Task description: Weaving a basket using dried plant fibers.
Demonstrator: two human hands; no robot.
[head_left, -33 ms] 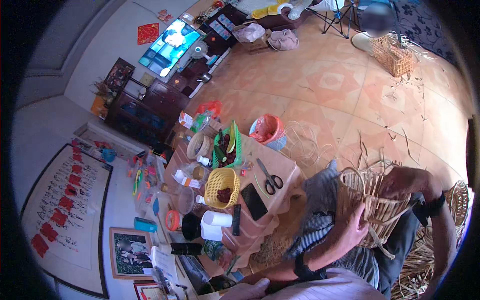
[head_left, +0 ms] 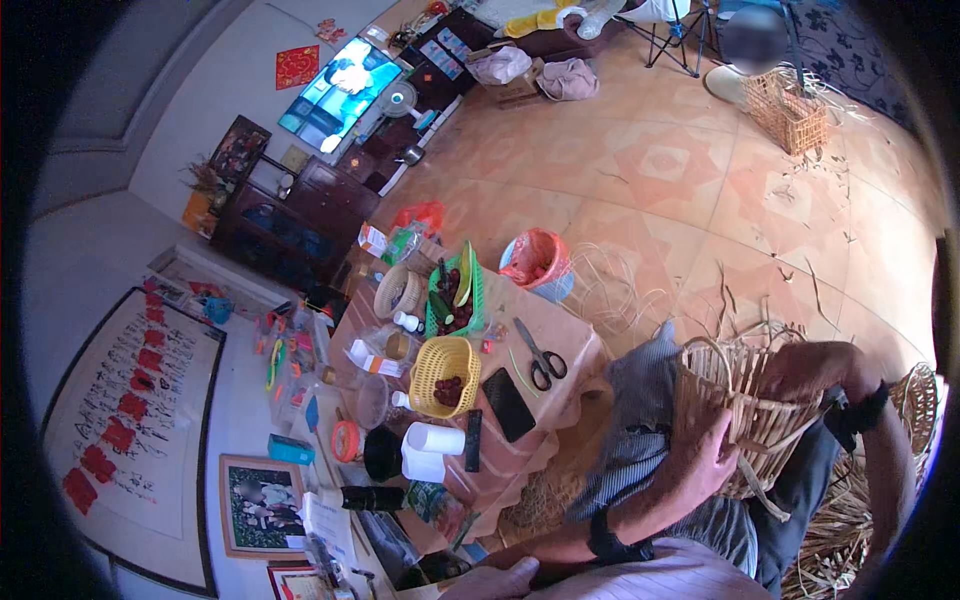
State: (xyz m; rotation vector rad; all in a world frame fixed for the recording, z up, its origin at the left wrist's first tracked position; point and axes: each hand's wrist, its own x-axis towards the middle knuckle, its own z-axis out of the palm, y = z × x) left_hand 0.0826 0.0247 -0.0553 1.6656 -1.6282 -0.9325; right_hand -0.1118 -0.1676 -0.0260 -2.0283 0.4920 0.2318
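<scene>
A half-made woven basket (head_left: 765,440) of pale brown strips rests in my lap at the lower right, with a curved handle loop and loose strip ends sticking out. My left hand (head_left: 700,455) is closed round its near left side, fingers pressed on the weave. Bent over the far rim, my right hand (head_left: 800,365) reaches down into the basket, and its fingers are hidden by the weave. Both wrists wear black bands. Loose dry strips (head_left: 835,525) lie in a heap beside my right leg. Part of what looks like another hand (head_left: 505,580) shows at the bottom edge.
Left of me, a cloth-covered table (head_left: 555,320) holds scissors (head_left: 540,355), a phone (head_left: 508,404), a yellow basket (head_left: 444,365) and a green basket (head_left: 470,300). A red-lined bucket (head_left: 535,262) stands beyond it. Another woven basket (head_left: 785,110) sits on the tiled floor, far right.
</scene>
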